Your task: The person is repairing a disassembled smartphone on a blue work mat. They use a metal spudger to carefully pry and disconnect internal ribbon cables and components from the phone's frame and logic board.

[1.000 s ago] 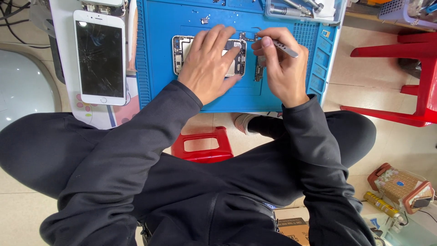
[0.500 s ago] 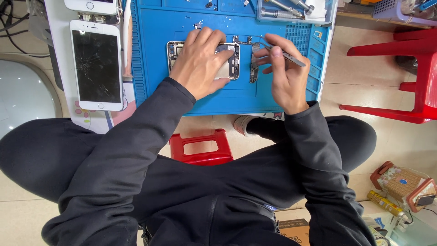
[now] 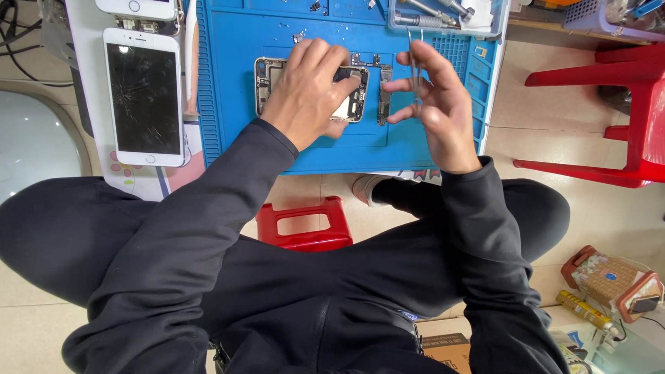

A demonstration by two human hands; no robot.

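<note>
Lying at far left on the white bench, a white smartphone with a cracked black screen [image 3: 144,95] sat beside the blue silicone repair mat [image 3: 242,83]. The left hand [image 3: 307,90] pressed flat, fingers curled, on the opened phone chassis [image 3: 355,97] on the mat. The right hand [image 3: 436,104], fingers loosely spread, pinched slim metal tweezers [image 3: 415,59] upright just right of the chassis.

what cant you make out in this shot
Head view only:
- Opened phone: mostly hidden under the left hand.
- Tweezers in the right hand: thin and blurred, tips unclear.
- Second white phone: cut off by the top edge.
- Tool tray: cut off at the top.
</note>
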